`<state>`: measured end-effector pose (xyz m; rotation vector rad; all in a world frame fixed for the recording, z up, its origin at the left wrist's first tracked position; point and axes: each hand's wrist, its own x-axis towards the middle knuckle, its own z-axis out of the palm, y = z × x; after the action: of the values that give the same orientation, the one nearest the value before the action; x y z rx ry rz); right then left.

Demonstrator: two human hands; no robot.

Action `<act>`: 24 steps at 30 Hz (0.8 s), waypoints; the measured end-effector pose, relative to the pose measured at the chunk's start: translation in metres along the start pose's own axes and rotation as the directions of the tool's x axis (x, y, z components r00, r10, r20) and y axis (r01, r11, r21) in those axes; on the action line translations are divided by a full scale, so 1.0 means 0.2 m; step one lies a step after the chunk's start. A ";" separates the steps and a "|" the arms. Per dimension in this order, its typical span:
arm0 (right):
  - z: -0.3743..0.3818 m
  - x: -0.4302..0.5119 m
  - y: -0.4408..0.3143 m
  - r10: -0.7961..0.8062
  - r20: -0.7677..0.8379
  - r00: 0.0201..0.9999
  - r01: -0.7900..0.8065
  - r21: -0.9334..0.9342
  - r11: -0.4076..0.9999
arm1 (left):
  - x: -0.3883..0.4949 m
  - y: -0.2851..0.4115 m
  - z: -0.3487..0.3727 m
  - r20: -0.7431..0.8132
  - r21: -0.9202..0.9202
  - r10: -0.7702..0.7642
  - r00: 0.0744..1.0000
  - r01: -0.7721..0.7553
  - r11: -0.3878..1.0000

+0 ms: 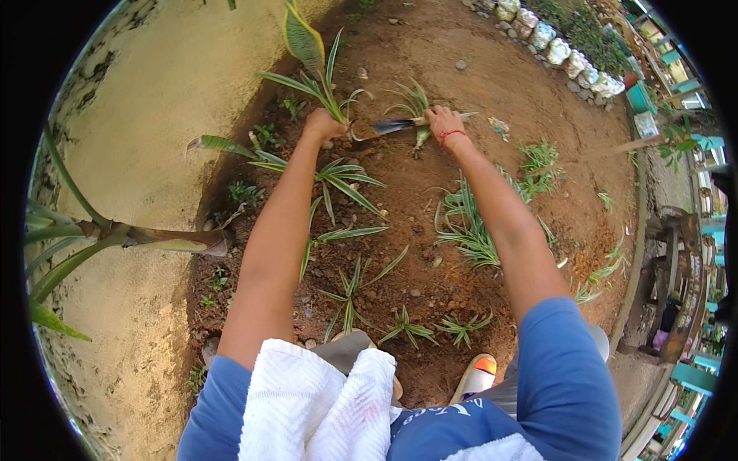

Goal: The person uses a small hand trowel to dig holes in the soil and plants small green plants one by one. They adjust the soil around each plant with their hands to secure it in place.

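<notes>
My left hand (324,125) is closed round the base of a green plant with pale-edged leaves (311,89), close to the soil. In my right hand (445,122) is the handle of a hand trowel (394,126), its dark blade pointing left towards my left hand. A small variegated plant with a pale root end (422,135) is at the same hand; whether the fingers grip it too cannot be told. Between my arms, more striped plants (349,176) stand in the brown soil. Under my right forearm lies a heap of similar plants (470,222).
A yellow wall (150,144) runs along the left, with a thick plant stem (173,239) before it. Painted stones (558,52) edge a bed at the upper right. Small plants (406,328) stand near my feet. A wooden bench (686,288) is at the far right.
</notes>
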<state>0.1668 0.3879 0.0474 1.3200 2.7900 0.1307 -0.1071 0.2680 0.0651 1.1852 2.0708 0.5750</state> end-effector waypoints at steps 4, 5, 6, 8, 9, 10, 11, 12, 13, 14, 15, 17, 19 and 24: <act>-0.05 0.06 0.05 -0.207 0.025 0.978 0.209 -0.124 0.970 | -0.07 0.00 -0.05 -0.024 0.017 -0.044 0.999 0.044 0.999; -0.11 0.05 0.06 -0.288 -0.011 0.958 0.284 -0.141 0.948 | -0.08 -0.01 -0.06 -0.029 -0.001 -0.041 0.999 0.041 0.999; -0.18 0.04 0.04 -0.326 0.033 0.945 0.326 -0.175 0.929 | -0.08 -0.01 -0.06 -0.020 -0.005 -0.068 0.997 0.068 0.998; -0.38 0.03 0.04 -0.273 0.277 0.921 0.314 -0.115 0.943 | -0.08 -0.02 -0.07 -0.030 0.018 -0.047 0.998 0.048 0.999; -0.48 0.02 0.02 -0.273 0.396 0.877 0.327 -0.075 0.942 | -0.08 -0.03 -0.07 -0.037 0.037 -0.047 0.998 0.049 0.998; -0.55 -0.01 -0.02 -0.343 0.351 0.871 0.391 -0.073 0.917 | -0.07 -0.03 -0.07 -0.046 0.015 -0.061 0.997 0.061 0.998; -0.61 -0.04 -0.06 -0.351 0.347 0.870 0.395 -0.064 0.916 | -0.07 -0.02 -0.07 -0.055 -0.005 -0.074 0.996 0.074 0.997; -0.65 -0.08 -0.09 -0.359 0.341 0.869 0.403 -0.066 0.913 | -0.06 -0.02 -0.07 -0.064 -0.024 -0.085 0.994 0.083 0.996; -0.69 -0.12 -0.12 -0.383 0.317 0.868 0.421 -0.058 0.905 | -0.06 -0.02 -0.07 -0.065 -0.040 -0.070 0.995 0.068 0.997; -0.71 -0.15 -0.15 -0.400 0.334 0.854 0.458 -0.115 0.881 | -0.05 -0.01 -0.07 -0.065 -0.056 -0.054 0.996 0.051 0.997; -0.73 -0.18 -0.18 -0.433 0.334 0.837 0.504 -0.162 0.849 | -0.04 0.00 -0.07 -0.063 -0.060 -0.043 0.997 0.039 0.997; -0.77 -0.19 -0.24 -0.483 0.362 0.797 0.566 -0.169 0.807 | -0.02 0.01 -0.08 -0.032 -0.080 -0.073 0.997 0.070 0.994; -0.83 -0.16 -0.29 -0.499 0.431 0.752 0.592 -0.109 0.799 | -0.01 0.01 -0.08 -0.021 -0.059 -0.072 0.997 0.071 0.996; -0.92 -0.01 -0.48 -0.428 0.562 0.707 0.588 -0.133 0.797 | 0.00 -0.03 -0.09 -0.005 0.046 -0.016 1.000 0.016 0.999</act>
<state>0.0777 0.3159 0.2212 0.3764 2.4196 0.1504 -0.1236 0.2652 0.0734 1.1934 2.1063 0.5256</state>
